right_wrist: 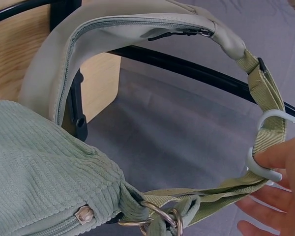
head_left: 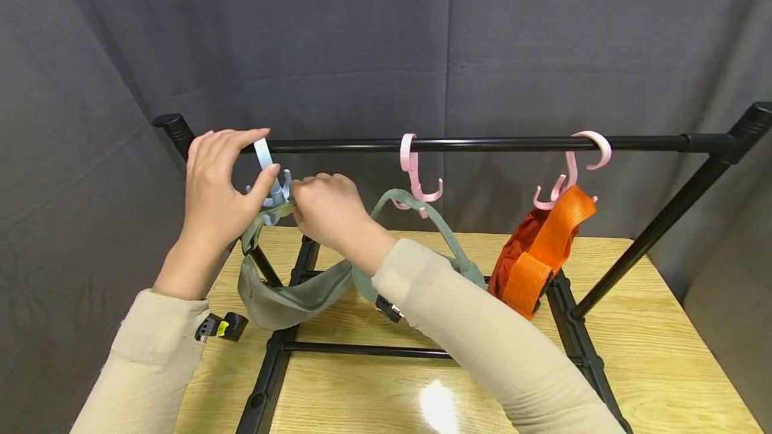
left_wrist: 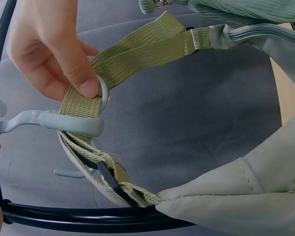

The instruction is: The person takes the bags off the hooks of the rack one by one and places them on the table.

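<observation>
My left hand (head_left: 220, 183) is at the left end of the black rail, its thumb and index finger pinching a light blue hook (head_left: 264, 155) that hangs there. Beside it, my right hand (head_left: 330, 209) pinches the olive webbing strap (left_wrist: 137, 54) of a grey-green waist bag (head_left: 295, 303). In the left wrist view, the strap passes through the hook's curved prongs (left_wrist: 73, 123), with the right thumb pressing on it. The right wrist view also has the strap lying in the prongs. Below the hands, the bag sags in a loop.
Two pink hooks (head_left: 412, 169) hang farther right on the rail (head_left: 500, 144). An orange bag (head_left: 533, 260) hangs from the rightmost one. A sage corduroy bag (right_wrist: 54, 152) with metal rings is close to the right forearm. The black rack stands on a wooden table (head_left: 362, 394).
</observation>
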A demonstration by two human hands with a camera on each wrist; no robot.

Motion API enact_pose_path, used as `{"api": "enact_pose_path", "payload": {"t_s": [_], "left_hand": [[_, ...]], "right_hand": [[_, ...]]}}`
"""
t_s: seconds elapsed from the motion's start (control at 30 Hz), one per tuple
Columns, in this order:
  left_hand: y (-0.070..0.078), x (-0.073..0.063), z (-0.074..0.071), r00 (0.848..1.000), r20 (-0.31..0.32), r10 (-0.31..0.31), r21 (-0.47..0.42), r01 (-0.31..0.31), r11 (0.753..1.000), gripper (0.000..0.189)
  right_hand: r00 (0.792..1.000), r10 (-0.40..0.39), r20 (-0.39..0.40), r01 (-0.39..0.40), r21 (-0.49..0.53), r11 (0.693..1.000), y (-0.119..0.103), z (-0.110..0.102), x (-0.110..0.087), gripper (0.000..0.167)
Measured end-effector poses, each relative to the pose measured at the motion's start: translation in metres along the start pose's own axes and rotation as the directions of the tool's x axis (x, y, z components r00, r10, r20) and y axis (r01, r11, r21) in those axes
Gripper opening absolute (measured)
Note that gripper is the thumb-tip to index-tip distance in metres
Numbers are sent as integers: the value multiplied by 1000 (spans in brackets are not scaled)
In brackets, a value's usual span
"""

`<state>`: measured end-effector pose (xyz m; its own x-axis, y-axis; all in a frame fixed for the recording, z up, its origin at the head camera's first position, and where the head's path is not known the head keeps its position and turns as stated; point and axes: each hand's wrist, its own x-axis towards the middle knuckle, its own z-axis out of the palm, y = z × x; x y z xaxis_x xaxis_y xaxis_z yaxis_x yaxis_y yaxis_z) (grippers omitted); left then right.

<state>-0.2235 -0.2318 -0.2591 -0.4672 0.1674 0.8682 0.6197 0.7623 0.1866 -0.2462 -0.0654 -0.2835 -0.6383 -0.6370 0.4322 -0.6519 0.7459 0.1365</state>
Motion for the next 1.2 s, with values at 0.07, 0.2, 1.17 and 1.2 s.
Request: {"api": "enact_pose_path", "payload": {"t_s": [0.07,0.2,1.17,1.2], "left_hand": [[0,0,1,1000,-1,0,-4,0,1000,40],[1,0,2,1000,-5,-2,-5,2,1000,40],[5,0,3,1000,4,4,-4,-4,1000,40],[5,0,3,1000,5,5,-4,-5,1000,39]], "right_hand": [[1000,1,2,-1,3,1000,1,0,0,14],[1000,0,-3,0,10,1000,2,-1,-1,13],[980,46,-194,-13,168,986,10,-12,-2,17],[978,44,-204,-9,172,985,10,-12,-2,16]]}}
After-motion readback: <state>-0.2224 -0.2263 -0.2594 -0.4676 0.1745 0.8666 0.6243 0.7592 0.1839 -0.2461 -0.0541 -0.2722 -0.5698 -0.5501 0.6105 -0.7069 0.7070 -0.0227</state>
